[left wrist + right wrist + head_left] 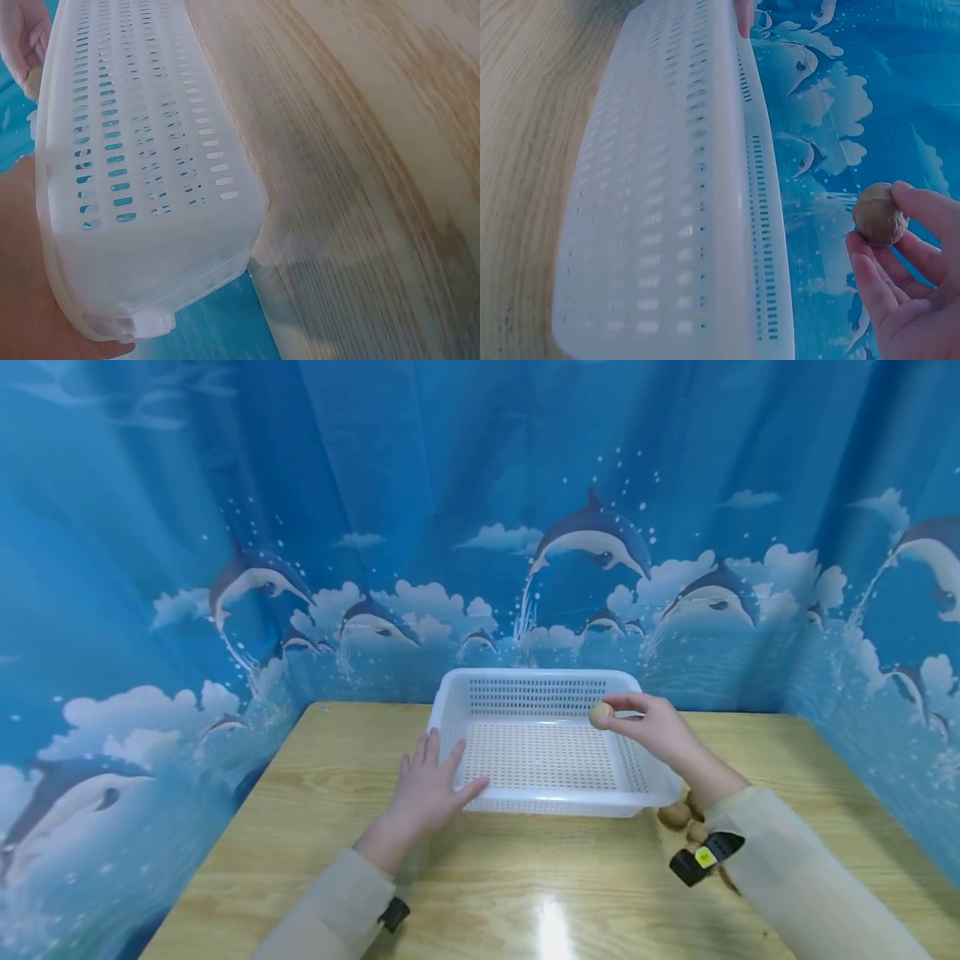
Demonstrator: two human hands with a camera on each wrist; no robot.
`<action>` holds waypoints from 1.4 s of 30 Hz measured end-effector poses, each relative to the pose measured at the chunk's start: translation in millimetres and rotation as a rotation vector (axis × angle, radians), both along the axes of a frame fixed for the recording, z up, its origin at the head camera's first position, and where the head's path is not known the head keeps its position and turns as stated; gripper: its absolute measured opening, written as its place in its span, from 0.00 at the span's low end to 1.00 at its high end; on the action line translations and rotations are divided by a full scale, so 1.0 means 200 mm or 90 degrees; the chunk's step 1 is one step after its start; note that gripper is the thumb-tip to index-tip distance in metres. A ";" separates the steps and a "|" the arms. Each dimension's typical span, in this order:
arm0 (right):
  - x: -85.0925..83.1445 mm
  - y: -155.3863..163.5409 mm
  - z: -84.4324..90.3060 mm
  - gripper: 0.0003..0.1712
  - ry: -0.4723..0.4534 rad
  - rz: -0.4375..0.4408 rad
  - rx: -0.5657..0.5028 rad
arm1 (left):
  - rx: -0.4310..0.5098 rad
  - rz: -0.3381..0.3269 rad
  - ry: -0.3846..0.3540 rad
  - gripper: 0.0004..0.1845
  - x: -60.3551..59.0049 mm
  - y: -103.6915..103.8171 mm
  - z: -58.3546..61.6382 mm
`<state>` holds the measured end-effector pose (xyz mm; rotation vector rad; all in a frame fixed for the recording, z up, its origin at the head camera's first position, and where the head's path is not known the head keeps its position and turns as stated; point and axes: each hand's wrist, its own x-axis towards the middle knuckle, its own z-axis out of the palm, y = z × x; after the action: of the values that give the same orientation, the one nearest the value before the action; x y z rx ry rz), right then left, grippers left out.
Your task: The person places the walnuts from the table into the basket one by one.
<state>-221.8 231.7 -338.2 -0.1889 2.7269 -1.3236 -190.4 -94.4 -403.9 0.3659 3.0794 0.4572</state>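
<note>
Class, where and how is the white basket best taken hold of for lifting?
Probably by the rim at both short ends, coming from left and right together: the white basket is a wide, open-topped rectangle standing upright.

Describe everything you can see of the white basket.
The white basket is rectangular and open-topped, apparently plastic, with slotted walls, a perforated floor and a smooth rim. It appears to sit upright on the wooden table, its long sides at front and back, its visible floor bare. The person's left grip rests spread over its near left corner.
</note>
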 end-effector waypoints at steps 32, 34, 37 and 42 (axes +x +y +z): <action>-0.40 -0.35 0.05 0.36 -0.076 0.051 -0.079 | 0.006 0.015 0.002 0.42 -0.01 0.01 0.00; -0.42 -0.36 0.04 0.35 -0.079 0.053 -0.100 | 0.009 0.015 0.001 0.42 -0.01 0.01 0.00; -0.46 -0.39 0.01 0.34 -0.087 0.061 -0.122 | 0.011 0.013 0.002 0.43 0.00 0.01 0.00; -0.50 -0.42 -0.03 0.32 -0.102 0.078 -0.133 | 0.006 0.014 -0.004 0.43 0.00 0.01 0.00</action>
<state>-322.2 147.3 -343.8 -0.2497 2.4042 -1.5166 -189.6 -91.6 -403.6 0.3296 3.0798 0.4737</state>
